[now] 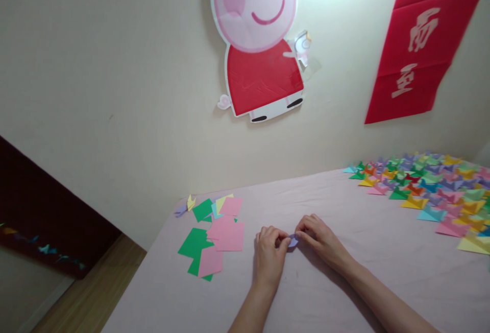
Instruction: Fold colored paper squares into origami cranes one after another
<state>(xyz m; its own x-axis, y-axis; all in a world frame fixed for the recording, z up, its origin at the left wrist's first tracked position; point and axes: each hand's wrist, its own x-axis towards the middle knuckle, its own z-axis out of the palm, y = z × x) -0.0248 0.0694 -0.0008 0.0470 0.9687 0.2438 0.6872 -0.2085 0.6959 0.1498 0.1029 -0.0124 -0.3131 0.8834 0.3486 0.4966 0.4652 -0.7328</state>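
A small folded piece of purple paper [293, 241] sits between my two hands, low over the pink tablecloth [344, 277]. My left hand [270, 254] pinches its left side with curled fingers. My right hand [319, 238] grips its right side with fingertips. Most of the paper is hidden by my fingers.
Loose pink, green, yellow and blue paper squares [218, 236] lie to the left of my hands. Two small folded pieces [186, 205] rest near the table's far left corner. Several colourful folded paper pieces [432, 190] crowd the far right. A wall with a cartoon cutout [260, 42] and a red banner [421, 37] stands behind.
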